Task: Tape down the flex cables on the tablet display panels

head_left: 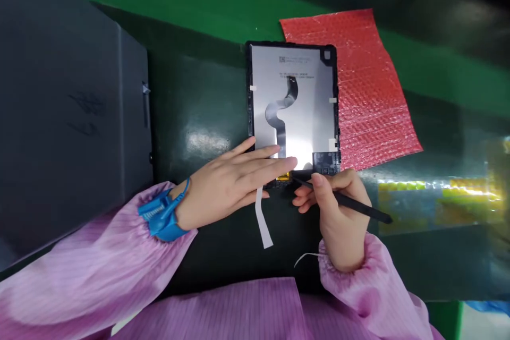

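Note:
A tablet screen assembly with a black frame and silver back lies on the dark green table. A dark, wavy flex cable runs down its back. My left hand lies over the lower left part, fingers stretched out and spread. Between the thumb and fingers of my right hand is a slim black stick-like tool, possibly tweezers or a pry tool. Its tip is by the small yellow patch at the lower edge. A white paper strip hangs from below my left fingers.
Red bubble wrap lies partly beneath the assembly at the right. A large dark grey box stands at the left. Yellow-patterned shiny sheets lie on the right. A blue wrist strap circles my left wrist.

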`<state>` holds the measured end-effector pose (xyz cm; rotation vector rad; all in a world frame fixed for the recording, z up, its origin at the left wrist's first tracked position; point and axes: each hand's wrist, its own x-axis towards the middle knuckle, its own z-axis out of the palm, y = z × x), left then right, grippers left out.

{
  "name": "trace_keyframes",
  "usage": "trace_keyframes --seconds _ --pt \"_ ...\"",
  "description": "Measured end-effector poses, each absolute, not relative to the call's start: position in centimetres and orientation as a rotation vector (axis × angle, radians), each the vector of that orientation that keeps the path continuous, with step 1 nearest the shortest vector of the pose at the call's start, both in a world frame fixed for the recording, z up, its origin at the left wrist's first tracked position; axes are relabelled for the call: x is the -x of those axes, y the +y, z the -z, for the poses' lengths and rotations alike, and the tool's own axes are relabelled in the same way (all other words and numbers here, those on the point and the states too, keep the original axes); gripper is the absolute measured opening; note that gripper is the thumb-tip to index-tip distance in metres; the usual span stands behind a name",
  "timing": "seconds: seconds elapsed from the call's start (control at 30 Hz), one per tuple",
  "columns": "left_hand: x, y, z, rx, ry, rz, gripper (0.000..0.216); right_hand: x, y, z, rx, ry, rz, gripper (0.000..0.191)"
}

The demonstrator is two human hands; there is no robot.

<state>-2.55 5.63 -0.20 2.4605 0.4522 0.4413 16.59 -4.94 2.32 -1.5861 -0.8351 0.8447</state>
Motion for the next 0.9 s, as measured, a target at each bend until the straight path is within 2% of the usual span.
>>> trace_keyframes --seconds 0.47,0.67,0.9 --pt "2.47 5.75 0.38 -2.444 0.442 -0.44 0.06 -16.34 -5.04 -2.1 1.612 -0.926 -0.8 0.027" --pt "2.7 5.95 0.28 -2.5 0.392 -0.418 0.036 -16.39 -5.17 -2.04 1.63 -0.94 -0.776 0.026" --pt "2.66 6.26 0.2 -2.514 0.383 -0.364 0.032 -16.48 -5.19 -1.96 1.696 -0.951 -0.759 0.027"
